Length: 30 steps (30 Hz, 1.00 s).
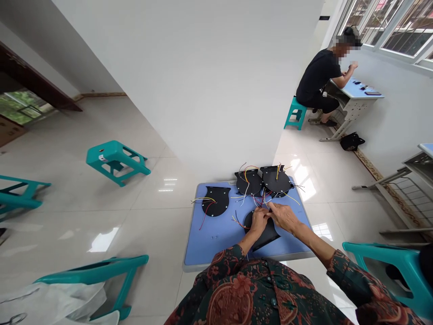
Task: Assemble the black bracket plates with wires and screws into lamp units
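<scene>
On the blue tabletop (203, 243) close to my body lies a black rounded plate (267, 234) with a straight lipped edge and thin coloured wires. My left hand (260, 220) rests on it with fingers pinched. From the right, my right hand (283, 215) meets it, its fingers closed at the same spot by the plate's far edge. What the fingertips grip is too small and covered to make out. Another such plate (216, 201), with red and yellow wires, lies to the left. Beyond my hands sit more wired plates, a left one (248, 183) and an overlapping right group (276, 180).
A white wall corner (219, 113) rises just behind the table. Teal stools stand at left (117, 158), lower left (101, 266) and right (389, 257). Farther off, a person (321, 72) sits at another desk (361, 90) by the window.
</scene>
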### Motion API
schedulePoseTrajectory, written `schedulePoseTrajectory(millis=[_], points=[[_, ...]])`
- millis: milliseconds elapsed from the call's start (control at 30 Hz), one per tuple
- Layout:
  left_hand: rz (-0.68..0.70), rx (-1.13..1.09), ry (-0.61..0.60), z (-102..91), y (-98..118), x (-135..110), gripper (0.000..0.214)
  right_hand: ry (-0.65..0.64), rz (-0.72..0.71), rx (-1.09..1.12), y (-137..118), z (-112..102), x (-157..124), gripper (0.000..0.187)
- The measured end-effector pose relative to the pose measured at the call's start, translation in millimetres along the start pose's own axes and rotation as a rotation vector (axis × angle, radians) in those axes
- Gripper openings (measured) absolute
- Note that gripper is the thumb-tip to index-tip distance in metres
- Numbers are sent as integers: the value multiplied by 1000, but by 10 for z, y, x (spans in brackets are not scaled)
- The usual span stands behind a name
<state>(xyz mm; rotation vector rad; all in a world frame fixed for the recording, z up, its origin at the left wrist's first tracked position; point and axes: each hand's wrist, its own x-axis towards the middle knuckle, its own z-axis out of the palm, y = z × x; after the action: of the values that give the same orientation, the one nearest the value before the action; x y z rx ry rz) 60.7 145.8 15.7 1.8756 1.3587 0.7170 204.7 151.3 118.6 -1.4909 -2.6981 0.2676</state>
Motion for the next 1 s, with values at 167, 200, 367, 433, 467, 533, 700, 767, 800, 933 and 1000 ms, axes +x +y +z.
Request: schedulePoseTrajectory(millis=[167, 200, 367, 433, 467, 533, 700, 767, 800, 933, 1000], points=[[-34, -28, 78, 36, -23, -5, 20, 126, 212, -7, -145, 33, -25, 5], [-37, -36, 84, 40, -30, 2, 18, 125, 192, -10, -169, 35, -17, 9], [-63, -61, 106, 63, -58, 45, 11, 113, 73, -3, -204, -6, -11, 27], [-75, -64, 119, 80, -61, 51, 13, 125, 84, -3, -194, -31, -39, 22], [-83, -64, 127, 89, -62, 51, 14, 140, 109, -3, -190, -41, -54, 16], [-100, -62, 146, 109, -61, 49, 16, 165, 176, 4, -195, -53, -75, 8], [-121, -65, 149, 131, -63, 54, 16, 132, 266, 33, -234, -46, -51, 10], [-125, -75, 140, 117, -63, 57, 16, 122, 256, 42, -220, -49, -37, 13], [-126, -81, 136, 104, -62, 58, 17, 116, 244, 47, -202, -56, -36, 15], [-104, -112, 111, 35, -55, 51, 15, 80, 161, 81, -96, -117, -57, 22], [-88, -129, 101, 9, -50, 44, 13, 79, 152, 90, -67, -144, -75, 25]])
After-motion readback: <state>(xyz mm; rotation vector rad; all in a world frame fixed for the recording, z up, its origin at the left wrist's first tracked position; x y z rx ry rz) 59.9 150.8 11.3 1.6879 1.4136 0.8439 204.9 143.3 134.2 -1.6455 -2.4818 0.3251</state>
